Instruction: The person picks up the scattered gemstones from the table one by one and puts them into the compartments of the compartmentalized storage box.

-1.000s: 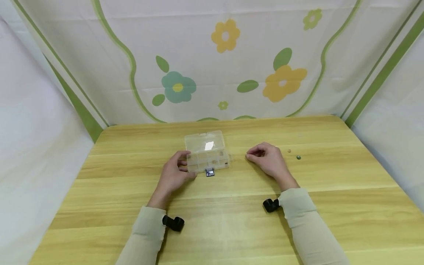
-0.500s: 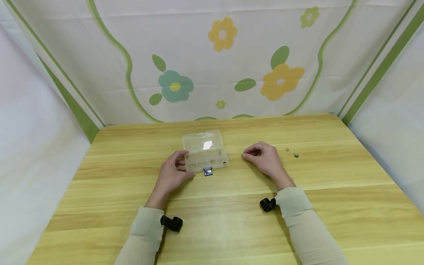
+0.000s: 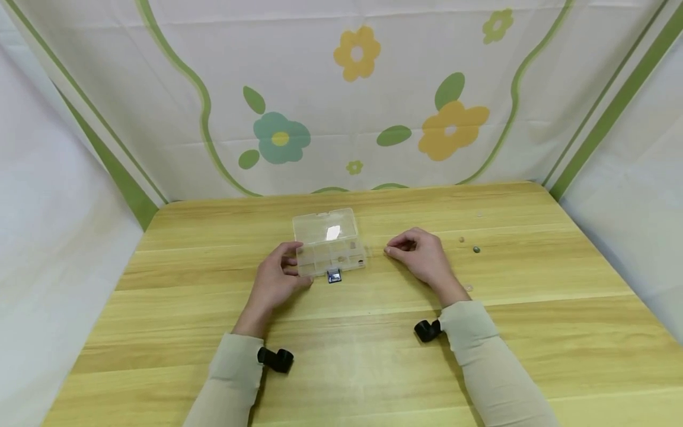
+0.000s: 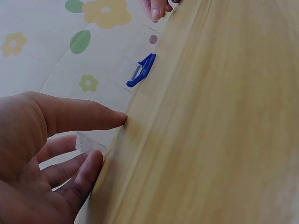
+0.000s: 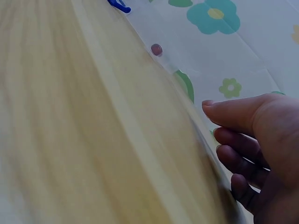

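Note:
A clear plastic compartment box (image 3: 322,257) stands with its lid (image 3: 324,225) raised at the back in the head view. Its blue-edged latch (image 3: 334,276) hangs at the front. Several small stones lie inside, among them a dark reddish one (image 5: 156,49) at the right end. My left hand (image 3: 276,284) holds the box's left end, thumb at the front corner and fingers toward the back. To the right of the box, my right hand (image 3: 418,255) hovers low with thumb and forefinger brought together. I cannot tell whether something tiny sits between those fingertips.
Right of my right hand, a dark green stone (image 3: 476,249) and a small tan stone (image 3: 461,239) lie on the wooden table (image 3: 352,367). A pale piece (image 3: 469,288) lies beside the right wrist. A flowered cloth (image 3: 341,95) hangs behind the table.
My right hand has moved slightly left, closer to the box's right end. The left hand keeps its hold and the box stays put. The head view has shifted a little.

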Demonstrator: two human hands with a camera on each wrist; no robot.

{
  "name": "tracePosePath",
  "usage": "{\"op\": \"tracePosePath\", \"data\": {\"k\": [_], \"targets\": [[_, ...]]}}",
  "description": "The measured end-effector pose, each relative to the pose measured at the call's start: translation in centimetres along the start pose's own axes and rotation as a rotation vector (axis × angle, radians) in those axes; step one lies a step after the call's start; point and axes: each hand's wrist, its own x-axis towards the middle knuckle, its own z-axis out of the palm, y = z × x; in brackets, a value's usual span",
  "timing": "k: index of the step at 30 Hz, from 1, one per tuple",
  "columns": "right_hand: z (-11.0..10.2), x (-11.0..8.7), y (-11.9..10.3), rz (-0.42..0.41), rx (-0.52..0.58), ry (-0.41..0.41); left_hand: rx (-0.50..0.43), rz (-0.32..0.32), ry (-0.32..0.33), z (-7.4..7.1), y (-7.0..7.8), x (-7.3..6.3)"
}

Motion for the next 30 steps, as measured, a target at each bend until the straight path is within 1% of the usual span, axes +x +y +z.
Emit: {"op": "tracePosePath", "data": {"k": [7,11,17,23,30], "targets": [[0.8,0.0,-0.6,0.002,0.025,0.018,-0.010,0.004,-0.008,-0.2,0.0,0.0],[1.1,0.0,-1.0,0.012,0.059,0.027,-0.004,-0.007,-0.008,-0.2,0.1,0.0],[1.9,0.2,-1.4,0.033,0.083,0.011,-0.004,-0.005,-0.009,-0.1,0.1,0.0],[2.6,0.3,-2.0,0.026,0.115,-0.001,-0.013,-0.008,-0.006,-0.1,0.0,-0.2],[3.4,0.5,-3.1,0.034,0.144,0.022,0.005,0.002,-0.001,0.0,0.0,-0.1]]}}
